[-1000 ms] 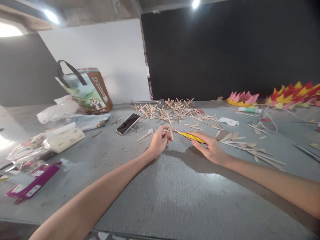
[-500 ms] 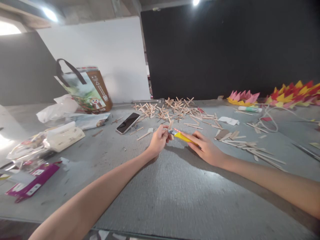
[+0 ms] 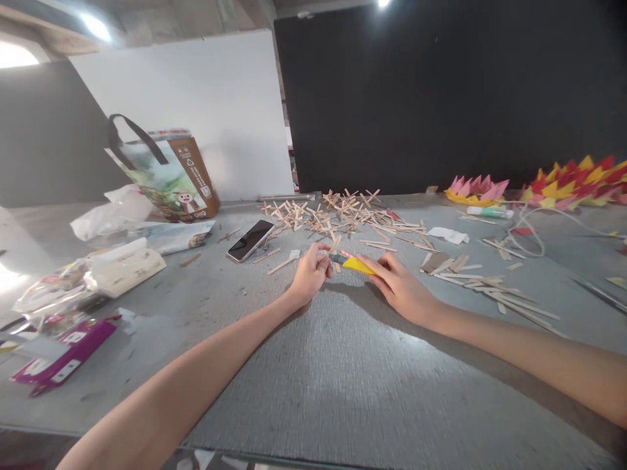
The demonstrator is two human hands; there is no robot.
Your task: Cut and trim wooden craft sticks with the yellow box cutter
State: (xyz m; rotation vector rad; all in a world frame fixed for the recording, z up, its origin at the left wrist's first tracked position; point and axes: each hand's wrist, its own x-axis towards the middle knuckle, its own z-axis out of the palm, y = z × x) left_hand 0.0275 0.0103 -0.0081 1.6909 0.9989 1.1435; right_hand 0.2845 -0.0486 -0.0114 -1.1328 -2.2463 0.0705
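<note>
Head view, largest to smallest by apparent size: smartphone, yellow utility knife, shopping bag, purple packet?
1. Shopping bag
2. Purple packet
3. Smartphone
4. Yellow utility knife, visible part only; the right hand hides some, so its full size is unsure.

Surface lit fairly brightly from overhead; elongated ceiling lamp and small lamp at top edge burnt out to white. Bright opening at far left likewise blown out. Pale glare thrown back near right hand, dark shadow laid beneath its forearm. Little light returned by black panel. Outer edges stretched by wide lens; fine detail on utility knife and shopping bag softened.
</note>
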